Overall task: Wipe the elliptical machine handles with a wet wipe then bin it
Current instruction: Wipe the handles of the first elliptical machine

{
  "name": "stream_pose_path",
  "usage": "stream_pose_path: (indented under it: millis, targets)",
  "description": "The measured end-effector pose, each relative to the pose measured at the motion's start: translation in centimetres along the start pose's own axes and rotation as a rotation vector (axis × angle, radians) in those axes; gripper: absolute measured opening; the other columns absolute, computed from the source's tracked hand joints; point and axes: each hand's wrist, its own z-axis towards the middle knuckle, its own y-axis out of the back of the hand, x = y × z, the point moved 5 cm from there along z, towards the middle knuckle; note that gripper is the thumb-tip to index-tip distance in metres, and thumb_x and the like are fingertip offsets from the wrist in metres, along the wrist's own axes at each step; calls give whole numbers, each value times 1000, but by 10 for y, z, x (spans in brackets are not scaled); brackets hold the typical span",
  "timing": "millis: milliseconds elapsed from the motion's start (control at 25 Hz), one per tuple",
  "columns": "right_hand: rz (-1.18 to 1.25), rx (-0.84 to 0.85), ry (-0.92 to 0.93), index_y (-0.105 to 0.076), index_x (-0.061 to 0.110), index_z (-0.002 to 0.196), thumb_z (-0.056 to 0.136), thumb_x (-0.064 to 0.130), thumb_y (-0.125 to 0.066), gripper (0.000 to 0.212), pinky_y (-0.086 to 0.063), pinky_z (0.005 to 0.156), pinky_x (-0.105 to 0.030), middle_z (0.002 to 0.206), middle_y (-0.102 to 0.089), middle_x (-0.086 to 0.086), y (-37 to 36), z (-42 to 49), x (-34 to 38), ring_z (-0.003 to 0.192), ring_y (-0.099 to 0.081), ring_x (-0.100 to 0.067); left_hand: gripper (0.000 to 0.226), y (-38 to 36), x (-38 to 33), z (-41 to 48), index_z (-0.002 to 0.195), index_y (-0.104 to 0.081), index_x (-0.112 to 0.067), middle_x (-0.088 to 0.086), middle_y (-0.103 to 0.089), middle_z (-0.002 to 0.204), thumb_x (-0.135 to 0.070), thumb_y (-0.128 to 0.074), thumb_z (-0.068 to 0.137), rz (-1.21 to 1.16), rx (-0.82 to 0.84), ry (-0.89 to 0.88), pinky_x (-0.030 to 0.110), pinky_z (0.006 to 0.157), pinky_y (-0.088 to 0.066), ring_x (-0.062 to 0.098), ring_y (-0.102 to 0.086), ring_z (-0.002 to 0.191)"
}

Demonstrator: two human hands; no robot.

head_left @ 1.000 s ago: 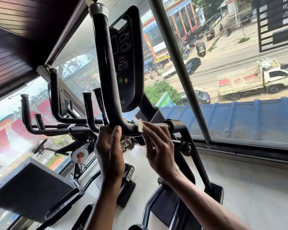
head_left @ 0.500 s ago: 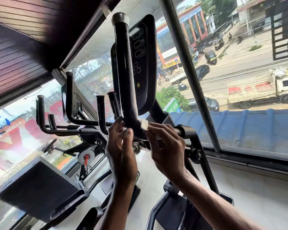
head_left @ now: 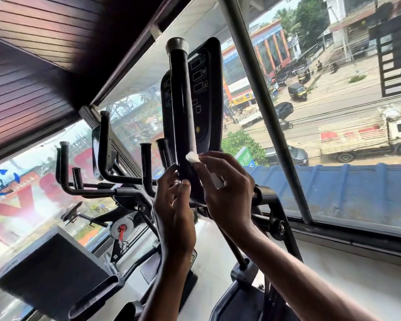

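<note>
A black upright elliptical handle with a grey end cap rises in front of the console. My right hand holds a crumpled white wet wipe and presses it against the handle's right side, just above the bend. Part of the wipe shows between the fingers. My left hand curls round the lower handle from the left, thumb against the bar. Where the handle bends is hidden behind both hands.
More black handlebars of neighbouring machines stand to the left. A large window with a slanted metal post looks onto a street. Below lie pedals, the machine frame and a white sill. No bin is in view.
Both hands have climbed from the horizontal part of the bar onto the upright handle, carrying the wipe up with them. The camera has tilted upward and shifted.
</note>
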Motion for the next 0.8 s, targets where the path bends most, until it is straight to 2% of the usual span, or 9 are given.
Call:
stream_pose_path:
  millis: [80, 160, 240, 360, 480, 560, 680, 800]
  targets:
    - [-15, -54, -8, -81, 8, 94, 93, 17, -79, 9, -58, 72, -27, 97, -75, 1, -13, 26, 3, 82, -72, -7, 40, -2, -3, 4, 130, -64, -13, -27, -73, 95, -21, -55, 92, -2, 6, -19, 11, 68, -51, -7, -68, 84]
    - [-37, -37, 33, -81, 8, 96, 94, 17, -78, 10, -59, 72, -29, 100, -74, 0, -12, 31, 4, 83, -71, -7, 39, -4, -6, 8, 129, -65, -11, -26, -74, 99, -19, -55, 92, -18, 8, -27, 12, 76, -51, -4, -69, 95]
    - [-46, 44, 83, -80, 6, 99, 93, 12, -78, 8, -54, 73, -18, 105, -72, -3, 1, 9, 4, 84, -69, -6, 38, -4, -7, 13, 128, -66, -10, -22, -75, 104, -19, -53, 93, -32, 2, -34, 14, 80, -52, -2, -69, 101]
    - [-75, 106, 116, -80, 5, 105, 90, 9, -77, 15, -48, 79, -4, 113, -71, -10, 12, -22, 7, 94, -69, -6, 39, -3, -2, 17, 126, -69, -18, -8, -75, 116, -30, -43, 98, -92, -15, 28, 28, 90, -51, 8, -68, 111]
    - [-78, 69, 164, -82, 7, 103, 92, 10, -78, 12, -55, 79, -15, 113, -74, -6, -5, 8, 8, 94, -70, -6, 37, -2, 0, 20, 108, -73, -30, -14, -76, 104, -38, -38, 98, -162, -35, 91, 23, 85, -48, 2, -68, 101]
    - [-99, 53, 166, -82, 10, 102, 94, 16, -78, 11, -58, 75, -22, 112, -75, -2, -13, 34, 11, 90, -71, -5, 36, -3, -4, 22, 103, -73, -33, -16, -76, 100, -39, -38, 98, -159, -33, 87, 20, 82, -48, 1, -68, 98]
    - [-122, 105, 157, -82, 13, 95, 92, 19, -81, 7, -52, 69, -14, 104, -75, 2, -1, 25, 9, 80, -69, -2, 38, -4, -7, 26, 115, -71, -26, -13, -76, 109, -34, -37, 101, -173, 18, 59, 14, 80, -49, 2, -69, 103]
    - [-130, 121, 116, -81, 13, 90, 91, 20, -82, 7, -47, 69, -10, 97, -74, 4, 9, 7, 8, 77, -68, -3, 41, -6, -7, 33, 122, -70, -24, -8, -74, 116, -36, -37, 100, -135, 29, 42, 18, 83, -49, 8, -68, 110]
